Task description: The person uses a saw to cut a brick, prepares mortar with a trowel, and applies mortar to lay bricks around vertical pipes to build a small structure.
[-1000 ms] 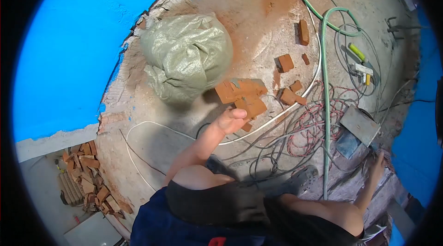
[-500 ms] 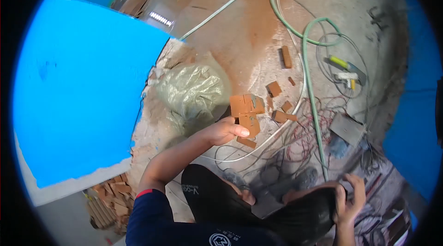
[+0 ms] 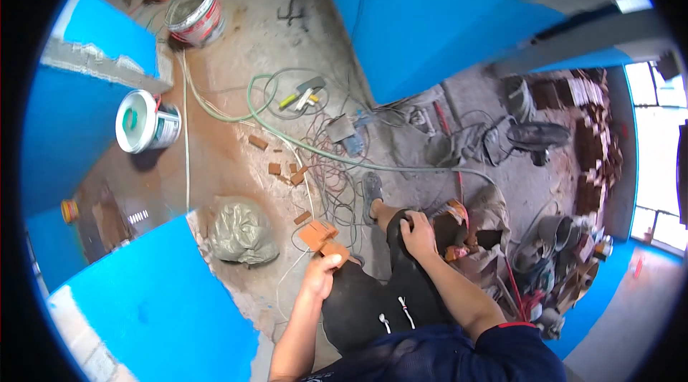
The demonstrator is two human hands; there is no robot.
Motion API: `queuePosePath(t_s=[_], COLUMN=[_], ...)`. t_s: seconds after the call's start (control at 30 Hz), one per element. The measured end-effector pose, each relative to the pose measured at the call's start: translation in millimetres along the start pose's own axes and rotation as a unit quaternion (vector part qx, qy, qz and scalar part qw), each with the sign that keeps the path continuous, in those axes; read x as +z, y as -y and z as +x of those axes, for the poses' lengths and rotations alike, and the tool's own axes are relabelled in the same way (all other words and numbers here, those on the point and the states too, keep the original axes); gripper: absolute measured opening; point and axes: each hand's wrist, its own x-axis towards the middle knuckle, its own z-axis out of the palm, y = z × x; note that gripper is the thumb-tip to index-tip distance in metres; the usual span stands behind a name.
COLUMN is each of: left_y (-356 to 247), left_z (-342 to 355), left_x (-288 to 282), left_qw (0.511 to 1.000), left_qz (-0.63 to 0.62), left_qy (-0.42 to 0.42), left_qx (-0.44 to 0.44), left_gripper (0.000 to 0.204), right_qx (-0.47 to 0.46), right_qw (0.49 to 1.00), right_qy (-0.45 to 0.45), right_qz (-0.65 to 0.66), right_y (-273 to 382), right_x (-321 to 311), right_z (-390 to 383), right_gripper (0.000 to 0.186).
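My left hand (image 3: 320, 276) grips several flat orange tile pieces (image 3: 314, 234) with its thumb laid over the lower one. The pieces jut out past the fingers, above my left thigh. On my right knee rests my right hand (image 3: 418, 236), its fingers spread over the black trouser cloth and nothing seen in them. Loose orange tile offcuts (image 3: 298, 175) lie scattered on the floor ahead of my left hand, and a single strip (image 3: 302, 217) lies nearer to it.
A tied plastic sack (image 3: 244, 231) sits left of the offcuts, near a blue wall (image 3: 154, 303). Beyond stand a white bucket (image 3: 136, 121) and a red-labelled bucket (image 3: 195, 15). A green hose (image 3: 337, 154) crosses tangled wires. Stacked tiles (image 3: 595, 138) and clutter line the right.
My view has swung toward the right, bringing the stacked tiles and clutter into sight. The left hand keeps its hold on the tile pieces; the right hand now lies flatter on the knee.
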Motion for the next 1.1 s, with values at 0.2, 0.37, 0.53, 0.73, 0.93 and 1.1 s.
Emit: queuePosePath(t_s=[0.2, 0.37, 0.53, 0.73, 0.93, 1.1], left_y=[-19.0, -26.8, -3.2, 18.2, 18.1, -4.8], left_z=[-53.9, -26.6, 49.1, 168.6, 237.8, 308.4], left_x=[118.3, 246.9, 404.6, 586.1, 727.5, 815.6], left_qw=[0.967, 0.937, 0.933, 0.916, 0.921, 0.935], left_qz=[0.198, 0.272, 0.302, 0.249, 0.221, 0.194], left_qy=[0.129, 0.171, 0.175, 0.195, 0.235, 0.223], left_qx=[-0.096, -0.14, -0.087, -0.247, -0.218, -0.194], left_gripper=[0.057, 0.05, 0.044, 0.037, 0.026, 0.024], right_qx=[0.167, 0.338, 0.484, 0.579, 0.482, 0.539], right_qw=[0.976, 0.932, 0.869, 0.716, 0.659, 0.759], right_qy=[-0.131, -0.127, -0.02, -0.111, -0.235, -0.135], right_qz=[0.058, 0.014, 0.099, 0.374, 0.527, 0.339], right_y=[-52.0, -146.5, -246.7, -359.3, -414.1, -410.2], right_x=[-124.8, -198.6, -260.3, -358.8, -447.8, -492.6], right_z=[-49.9, -47.0, -27.3, 27.8, 108.8, 206.8], right_gripper=[0.022, 0.028, 0.025, 0.021, 0.005, 0.018])
